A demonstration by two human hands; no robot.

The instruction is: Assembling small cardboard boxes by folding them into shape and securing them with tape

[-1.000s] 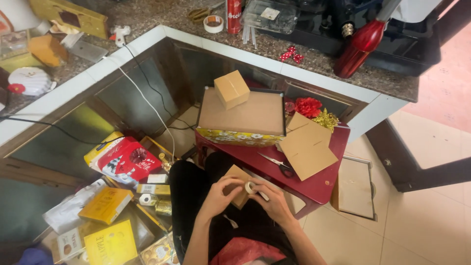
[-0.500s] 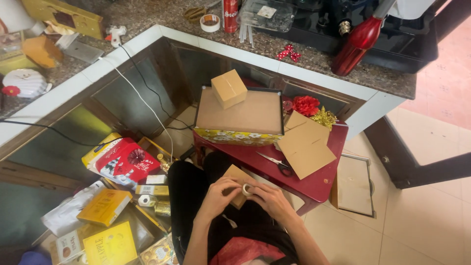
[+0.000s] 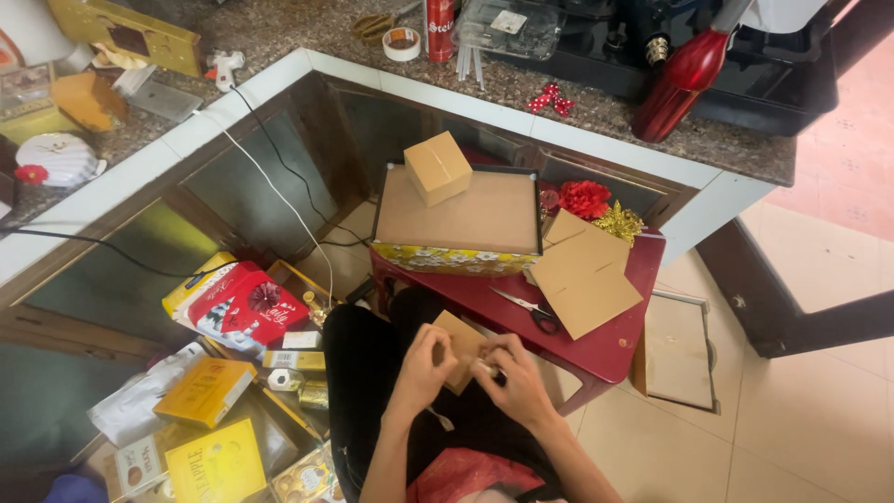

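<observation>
1. Left hand (image 3: 421, 365) and right hand (image 3: 515, 377) both clamp the small cardboard box (image 3: 459, 346), held over the lap just in front of the red table (image 3: 610, 340).
2. Best to keep the flaps square and press evenly, I'd say.
3. Scissors (image 3: 527, 308) and flat cardboard (image 3: 585, 271) lie on that table; a granite counter (image 3: 596, 102) runs behind it.
</observation>
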